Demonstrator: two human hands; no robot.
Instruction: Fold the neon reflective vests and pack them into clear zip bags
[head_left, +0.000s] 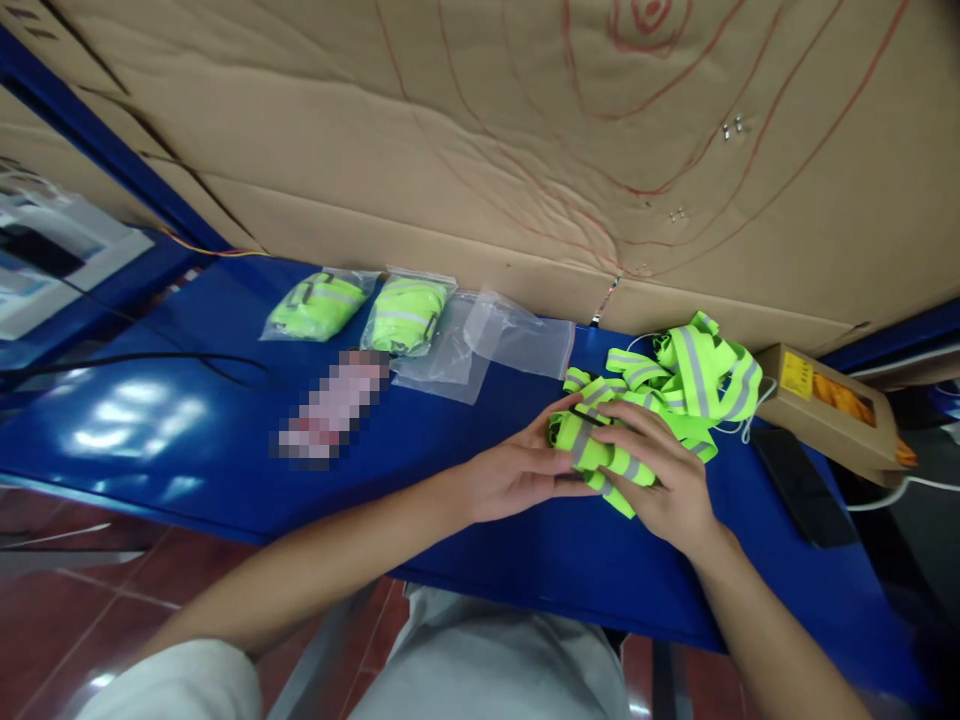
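Observation:
Between both hands is a folded bundle of neon yellow-green reflective strap (pixel 592 445) with grey stripes and a dark buckle-like piece. My left hand (pixel 525 465) grips the bundle from its left side, thumb across the front. From the right, my right hand (pixel 664 475) curls its fingers over the top of the same bundle. A short strap end hangs below, between the hands. Just behind them lies a loose heap of the same reflective straps (pixel 701 375), partly hidden by my right hand.
Two clear bags hold folded straps, a left bag (pixel 319 305) and a right bag (pixel 409 315). Flat plastic bags (pixel 517 335) lie beside them. A black phone (pixel 802 485) and a cardboard box (pixel 832 410) are at right. Cardboard panels (pixel 480 150) stand behind the blue table (pixel 225 440).

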